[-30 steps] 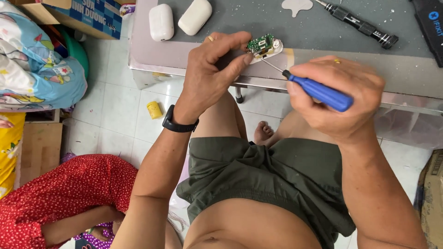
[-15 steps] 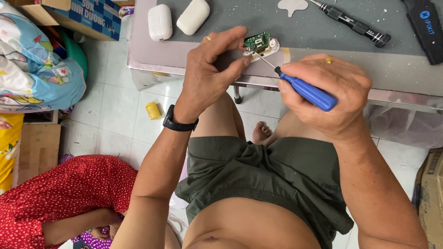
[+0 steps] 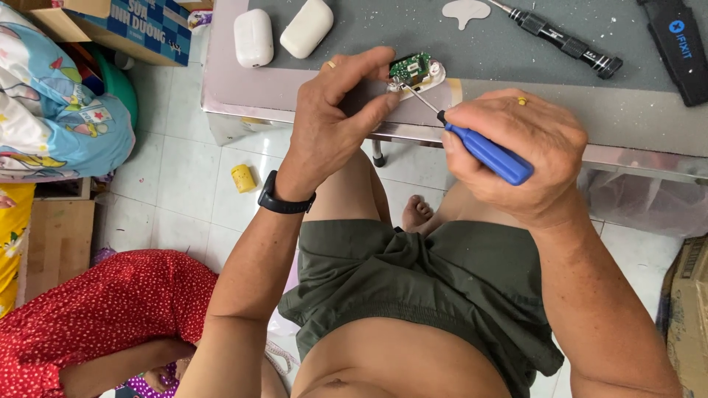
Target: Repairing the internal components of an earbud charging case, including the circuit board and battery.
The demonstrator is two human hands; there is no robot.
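Here the left hand (image 3: 328, 125) pinches a small white device (image 3: 417, 74) with exposed green board at the desk (image 3: 295, 92) front edge. Right hand (image 3: 516, 151) grip closed on a blue screwdriver (image 3: 483, 153), tip touching device. Open floor below.

Pale tiled floor (image 3: 177, 199) under a grey-topped table (image 3: 251, 92), apparently metal-edged.

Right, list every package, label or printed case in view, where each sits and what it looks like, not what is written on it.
Cardboard box: on the floor at top left beside the table, tan flaps, blue printed side with white lettering.
Black case: flat and oblong, on the grey mat at top right, with a small round blue mark and pale lettering.
Brown carton: at the right edge on the floor, plain, only partly in view.
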